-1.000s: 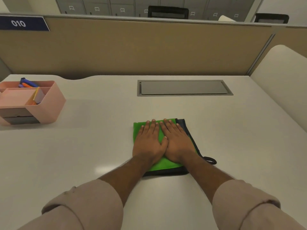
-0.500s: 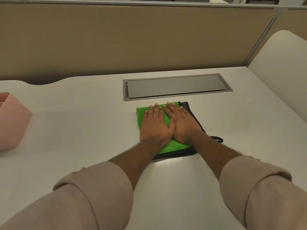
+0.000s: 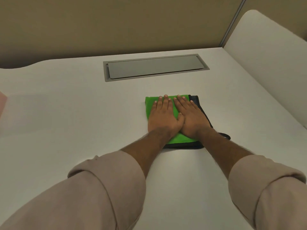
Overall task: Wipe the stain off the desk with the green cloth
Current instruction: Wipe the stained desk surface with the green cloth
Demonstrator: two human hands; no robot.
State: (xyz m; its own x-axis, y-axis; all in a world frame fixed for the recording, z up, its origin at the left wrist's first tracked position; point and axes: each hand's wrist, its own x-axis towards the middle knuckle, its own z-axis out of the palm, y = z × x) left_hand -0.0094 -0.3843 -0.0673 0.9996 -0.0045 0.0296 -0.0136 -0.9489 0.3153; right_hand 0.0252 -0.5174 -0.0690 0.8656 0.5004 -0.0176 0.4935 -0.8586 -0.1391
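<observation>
The green cloth point(image 3: 178, 138), folded, with a dark underside and a dark loop point(image 3: 226, 136) at its right, lies flat on the white desk point(image 3: 66, 123). My left hand point(image 3: 163, 120) and my right hand point(image 3: 191, 118) lie side by side, palms down, on top of it. Their fingers are straight and together, and the thumbs touch. The hands cover most of the cloth, so only its left strip and near edge show. I see no stain on the desk around the cloth.
A grey metal hatch point(image 3: 154, 67) is set into the desk just beyond the cloth. A tan partition point(image 3: 116, 22) closes the far side and a white rounded panel point(image 3: 265, 63) the right. A pink box's corner point(image 3: 2, 103) shows at the left edge.
Both hands slid the cloth away toward the hatch, then back toward me and to the right. The view tilted down, so the pink box is almost out of frame.
</observation>
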